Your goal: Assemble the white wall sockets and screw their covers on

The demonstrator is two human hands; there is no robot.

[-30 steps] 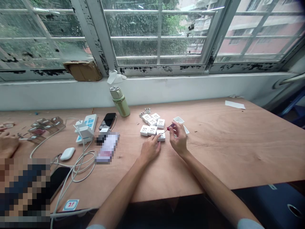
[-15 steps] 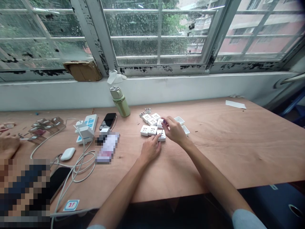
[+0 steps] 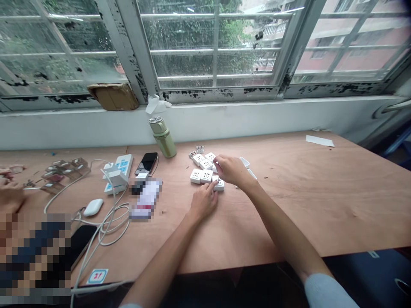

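Several white square socket units lie in a cluster mid-table. My left hand [image 3: 204, 200] steadies the nearest white socket [image 3: 219, 185], its fingertips on the top and near side. Above that socket, my right hand [image 3: 231, 172] is closed in a pinch around a small screwdriver, mostly hidden by the fingers now; its thin shaft pointed down at the socket a moment ago. Two more sockets [image 3: 201, 176] sit just left of the held one. White open covers [image 3: 245, 162] are behind my right hand, partly covered by it. Small metal-fitted inserts [image 3: 199, 149] rest at the cluster's back.
A green bottle [image 3: 165, 143] stands near the wall. To the left are a power strip [image 3: 123, 164], phones [image 3: 147, 163], looped white cables [image 3: 112, 222] and an earphone case [image 3: 93, 207]. Another person's hand [image 3: 11, 196] is at far left, beside brownish blocks [image 3: 64, 171]. A paper strip [image 3: 320, 140] lies back right.
My right hand has turned and shifted slightly, so the screwdriver is less visible. My left hand stays on the same socket. The view has shifted a little.
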